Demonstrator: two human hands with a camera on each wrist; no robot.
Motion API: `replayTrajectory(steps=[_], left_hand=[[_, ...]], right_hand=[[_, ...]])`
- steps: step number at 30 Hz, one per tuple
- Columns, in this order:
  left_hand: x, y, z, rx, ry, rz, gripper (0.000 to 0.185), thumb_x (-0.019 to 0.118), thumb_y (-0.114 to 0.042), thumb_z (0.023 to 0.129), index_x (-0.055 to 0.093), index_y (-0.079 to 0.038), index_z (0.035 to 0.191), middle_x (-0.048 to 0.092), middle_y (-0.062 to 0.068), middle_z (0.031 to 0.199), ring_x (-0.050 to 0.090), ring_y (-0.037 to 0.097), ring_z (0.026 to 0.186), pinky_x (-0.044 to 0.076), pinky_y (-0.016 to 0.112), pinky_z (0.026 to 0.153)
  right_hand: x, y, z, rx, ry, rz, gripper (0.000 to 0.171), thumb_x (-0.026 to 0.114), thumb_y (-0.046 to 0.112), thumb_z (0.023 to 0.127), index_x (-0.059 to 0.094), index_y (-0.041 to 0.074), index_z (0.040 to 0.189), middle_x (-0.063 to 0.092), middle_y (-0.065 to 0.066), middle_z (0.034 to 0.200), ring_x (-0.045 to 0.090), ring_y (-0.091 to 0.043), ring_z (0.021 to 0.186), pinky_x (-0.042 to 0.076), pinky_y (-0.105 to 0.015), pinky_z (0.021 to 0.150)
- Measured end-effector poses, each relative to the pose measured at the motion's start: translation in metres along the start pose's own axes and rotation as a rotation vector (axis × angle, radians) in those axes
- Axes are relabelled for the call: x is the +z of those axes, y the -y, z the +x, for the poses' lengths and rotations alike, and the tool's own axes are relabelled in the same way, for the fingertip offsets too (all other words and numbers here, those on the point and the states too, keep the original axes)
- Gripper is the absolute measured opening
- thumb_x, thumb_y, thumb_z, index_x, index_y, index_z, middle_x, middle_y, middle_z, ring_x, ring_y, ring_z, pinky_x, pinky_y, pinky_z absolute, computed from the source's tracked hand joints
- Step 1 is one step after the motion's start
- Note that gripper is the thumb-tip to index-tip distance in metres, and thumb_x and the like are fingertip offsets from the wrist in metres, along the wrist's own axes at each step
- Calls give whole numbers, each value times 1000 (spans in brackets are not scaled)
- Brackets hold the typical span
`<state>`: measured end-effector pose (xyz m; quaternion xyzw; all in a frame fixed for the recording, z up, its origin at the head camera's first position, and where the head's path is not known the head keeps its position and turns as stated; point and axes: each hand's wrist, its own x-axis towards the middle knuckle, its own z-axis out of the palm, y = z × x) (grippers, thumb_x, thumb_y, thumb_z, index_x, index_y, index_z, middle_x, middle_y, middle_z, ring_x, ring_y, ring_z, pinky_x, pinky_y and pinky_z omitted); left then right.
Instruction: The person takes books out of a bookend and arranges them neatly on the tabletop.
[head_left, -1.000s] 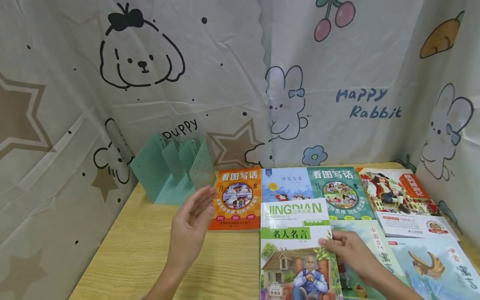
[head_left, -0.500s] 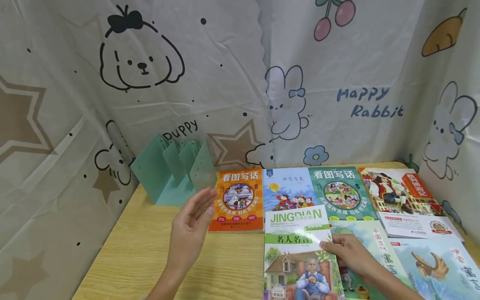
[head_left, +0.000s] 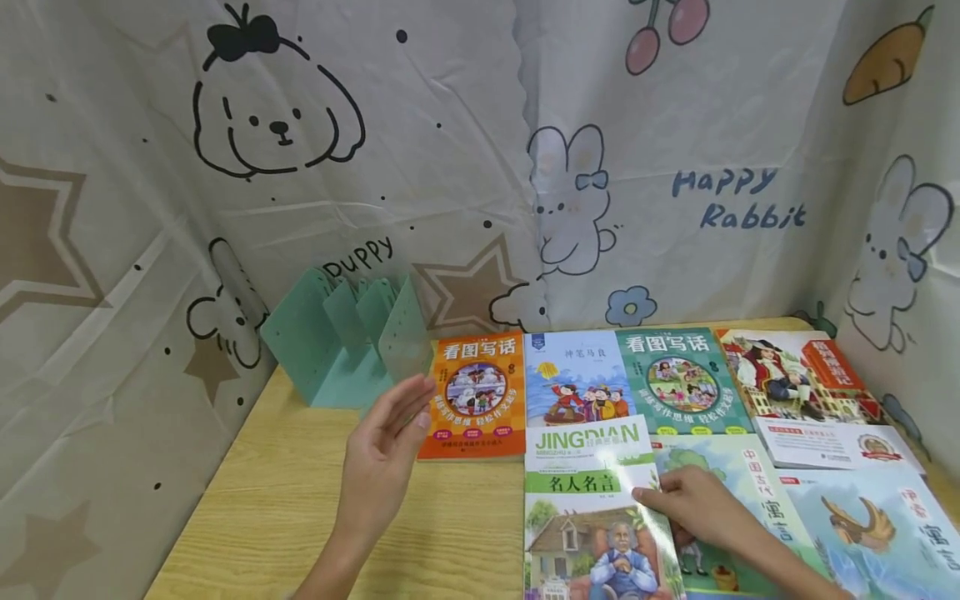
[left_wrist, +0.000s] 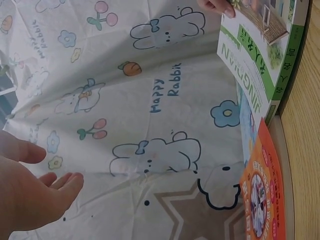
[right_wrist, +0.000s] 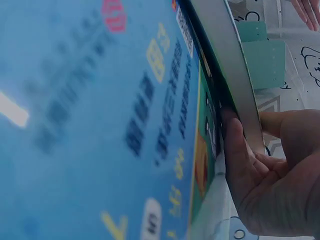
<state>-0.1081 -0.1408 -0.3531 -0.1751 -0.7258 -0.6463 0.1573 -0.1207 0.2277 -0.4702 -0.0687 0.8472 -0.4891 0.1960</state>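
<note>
My right hand (head_left: 701, 504) grips the right edge of a white and green paperback book (head_left: 588, 479), thumb on its cover. The cover shows a seated person in front of a house, and its lower part runs out of the head view. In the right wrist view, the right hand (right_wrist: 272, 175) has its fingers at the book's page edge (right_wrist: 235, 65). My left hand (head_left: 382, 458) is raised over the table with nothing in it, left of the orange book (head_left: 476, 437). Its fingers are relaxed and slightly bent in the left wrist view.
A mint-green bookend rack (head_left: 348, 367) stands at the back left. Along the back lie a blue book (head_left: 577, 375), a teal book (head_left: 671, 342) and a red-and-white book (head_left: 772, 375). Two pale books (head_left: 750, 483) lie nearer, on the right. Printed cloth (head_left: 450, 100) surrounds the table.
The right hand has brought the white and green book slightly lower and nearer, uncovering more of the blue book behind it. The left hand has barely moved.
</note>
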Motion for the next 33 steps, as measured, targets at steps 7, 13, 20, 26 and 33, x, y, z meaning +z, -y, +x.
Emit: replayTrajectory(steps=[7, 13, 20, 26, 33], left_hand=[[0, -1, 2, 26, 9, -1, 38, 55, 4, 100, 50, 9, 137, 56, 20, 136, 55, 18, 127, 45, 29, 102], [2, 0, 3, 34, 31, -18, 37, 55, 5, 100, 52, 8, 136, 56, 20, 136, 55, 19, 127, 45, 30, 102], [3, 4, 3, 7, 40, -14, 37, 56, 2, 100, 52, 6, 137, 56, 18, 136, 54, 19, 127, 45, 29, 102], [7, 15, 10, -38, 89, 16, 38, 57, 0, 100, 52, 4, 138, 58, 14, 136, 54, 25, 128, 45, 29, 102], [15, 30, 17, -135, 249, 113, 39, 59, -7, 101, 54, -2, 140, 58, 12, 137, 55, 27, 127, 49, 28, 98]], right_hand=[[-1, 5, 1, -104, 11, -314, 49, 61, 46, 98, 56, 13, 63, 50, 5, 45, 47, -14, 39, 45, -30, 48], [-4, 10, -1, -128, 81, -391, 46, 58, 40, 100, 57, 13, 63, 49, 7, 44, 47, -14, 40, 46, -30, 52], [-5, 5, -2, -150, 107, -396, 47, 57, 43, 101, 57, 14, 63, 48, 7, 46, 46, -12, 40, 46, -29, 52], [-3, 5, 0, -130, 10, -467, 54, 62, 48, 96, 53, 15, 55, 44, 9, 43, 39, -8, 39, 42, -28, 47], [-1, 7, 3, -86, -56, -510, 59, 64, 52, 94, 51, 16, 48, 41, 10, 42, 35, -7, 39, 41, -28, 47]])
